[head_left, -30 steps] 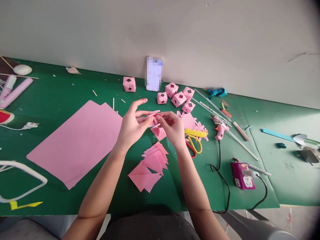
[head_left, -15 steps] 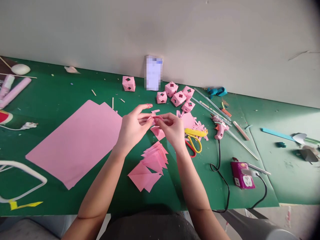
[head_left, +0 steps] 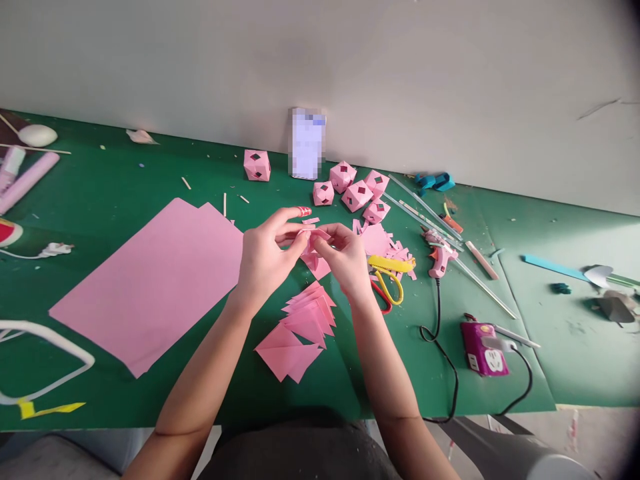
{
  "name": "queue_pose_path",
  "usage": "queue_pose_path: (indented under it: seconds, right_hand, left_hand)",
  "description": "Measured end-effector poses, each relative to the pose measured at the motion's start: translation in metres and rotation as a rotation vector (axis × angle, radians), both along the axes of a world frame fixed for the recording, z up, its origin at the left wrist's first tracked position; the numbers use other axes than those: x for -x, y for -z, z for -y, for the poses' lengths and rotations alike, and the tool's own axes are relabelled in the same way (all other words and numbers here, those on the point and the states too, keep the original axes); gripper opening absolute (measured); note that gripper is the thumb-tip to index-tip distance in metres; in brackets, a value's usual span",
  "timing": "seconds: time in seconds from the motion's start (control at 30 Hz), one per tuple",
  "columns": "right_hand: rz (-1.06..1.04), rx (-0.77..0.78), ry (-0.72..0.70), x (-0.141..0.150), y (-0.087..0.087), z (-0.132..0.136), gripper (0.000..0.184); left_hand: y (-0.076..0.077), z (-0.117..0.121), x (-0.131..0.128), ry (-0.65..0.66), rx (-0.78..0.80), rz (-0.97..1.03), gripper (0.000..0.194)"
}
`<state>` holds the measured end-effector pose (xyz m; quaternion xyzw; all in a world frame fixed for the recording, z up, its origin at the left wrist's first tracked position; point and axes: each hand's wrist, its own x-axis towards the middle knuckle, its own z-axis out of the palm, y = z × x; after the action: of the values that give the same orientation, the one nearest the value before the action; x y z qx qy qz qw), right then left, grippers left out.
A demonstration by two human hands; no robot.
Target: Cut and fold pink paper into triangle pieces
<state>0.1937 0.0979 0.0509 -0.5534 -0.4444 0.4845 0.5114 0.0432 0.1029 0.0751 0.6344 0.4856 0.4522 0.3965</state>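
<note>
Between my two hands is a small piece of pink paper [head_left: 318,233], pinched at both ends above the table; the fingers hide much of it. My left hand [head_left: 265,250] grips its left end between thumb and fingers, the index finger with a red patterned tip raised. My right hand [head_left: 346,257] pinches the other end with thumb and fingers. Just below them lies a folded pink paper piece [head_left: 317,267], partly covered. Closer to me, several folded pink squares [head_left: 307,320] lie fanned in an overlapping row.
Large pink sheets [head_left: 150,280] lie on the left. Behind my hands stand several pink paper balls [head_left: 357,196] and a propped phone [head_left: 307,143]. To the right are paper scraps [head_left: 377,240], yellow-and-red scissors [head_left: 393,283], a pink glue gun [head_left: 440,259] and a purple power adapter [head_left: 484,350].
Both hands stay in nearly the same place. The pink paper between them has shifted slightly, with more of its edge showing by the right fingers.
</note>
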Motion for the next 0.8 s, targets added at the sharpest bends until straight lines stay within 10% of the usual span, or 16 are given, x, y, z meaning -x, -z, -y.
queue_pose_path:
  seconds: [0.63,0.8]
  right_hand:
    - [0.196,-0.061,0.16,0.004,0.0,0.001,0.008]
    - [0.314,-0.078,-0.003,-0.005,0.001,0.002,0.014]
  left_hand:
    - [0.006,0.002,-0.009,-0.044,-0.172,-0.194,0.028]
    - [0.008,0.0,-0.01,0.008,-0.159,-0.187,0.038]
